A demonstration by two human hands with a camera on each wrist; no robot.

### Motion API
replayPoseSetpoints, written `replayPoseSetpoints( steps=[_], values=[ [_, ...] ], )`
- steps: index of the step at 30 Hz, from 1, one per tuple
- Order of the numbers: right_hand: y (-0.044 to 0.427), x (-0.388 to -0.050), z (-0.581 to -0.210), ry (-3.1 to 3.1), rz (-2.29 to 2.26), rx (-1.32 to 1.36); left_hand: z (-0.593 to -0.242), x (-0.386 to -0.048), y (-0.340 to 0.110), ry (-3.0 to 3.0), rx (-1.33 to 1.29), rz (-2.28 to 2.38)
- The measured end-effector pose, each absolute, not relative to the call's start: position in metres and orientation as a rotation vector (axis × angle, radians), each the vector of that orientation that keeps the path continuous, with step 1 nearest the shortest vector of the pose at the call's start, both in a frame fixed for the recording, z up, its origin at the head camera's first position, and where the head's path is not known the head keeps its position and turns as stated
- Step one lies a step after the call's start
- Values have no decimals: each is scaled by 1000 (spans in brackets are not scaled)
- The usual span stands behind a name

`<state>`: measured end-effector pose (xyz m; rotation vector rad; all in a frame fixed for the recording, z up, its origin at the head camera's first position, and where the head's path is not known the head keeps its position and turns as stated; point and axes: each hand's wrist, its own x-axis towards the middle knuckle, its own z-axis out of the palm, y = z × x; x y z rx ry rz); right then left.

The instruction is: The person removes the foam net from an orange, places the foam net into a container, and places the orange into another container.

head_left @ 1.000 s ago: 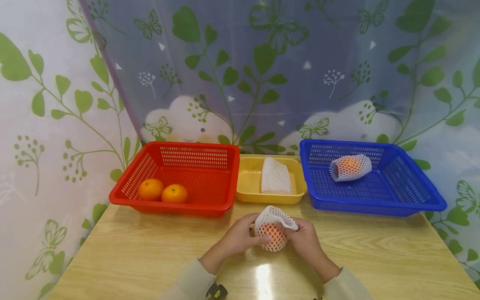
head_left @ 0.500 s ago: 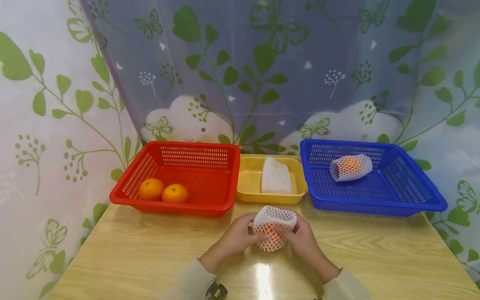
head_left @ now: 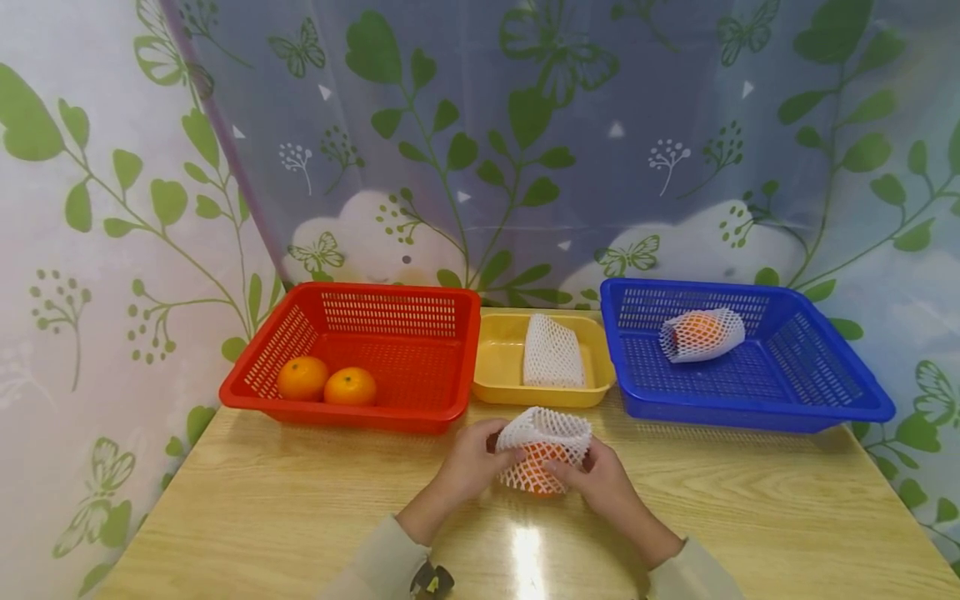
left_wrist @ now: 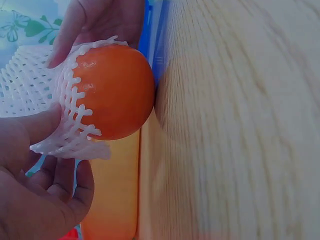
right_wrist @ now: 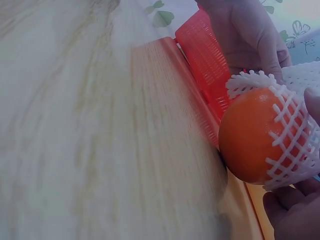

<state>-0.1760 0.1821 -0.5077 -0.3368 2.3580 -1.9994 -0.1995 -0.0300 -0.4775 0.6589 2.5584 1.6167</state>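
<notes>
We see a smooth round orange [left_wrist: 118, 92] | white, diamond-meshed foam sleeve [head_left: 551, 427] around its upper part | bare underside facing the wood-grained worktop [head_left: 300, 508] | left grip [head_left: 468, 463] and right grip [head_left: 602, 480] pinch the foam sleeve from opposite sides, orange between them
</notes>
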Motion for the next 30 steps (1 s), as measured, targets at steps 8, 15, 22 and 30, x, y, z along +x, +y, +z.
replayPoseSetpoints(
  steps=[8,15,22,30],
  values=[
    [183,-176,-506,2357,-1984,-312,-477,-201,-30,2563,652,1604],
    [183,-177,-504,2371,-1998,-283,-481,-202,-30,2440,659,1614],
    [181,-177,-501,2454,-1982,-202,-482,-199,-30,2382,691,1529],
    [178,-176,-497,2570,-2085,-48,-482,-198,-30,2386,723,1504]
  ],
)
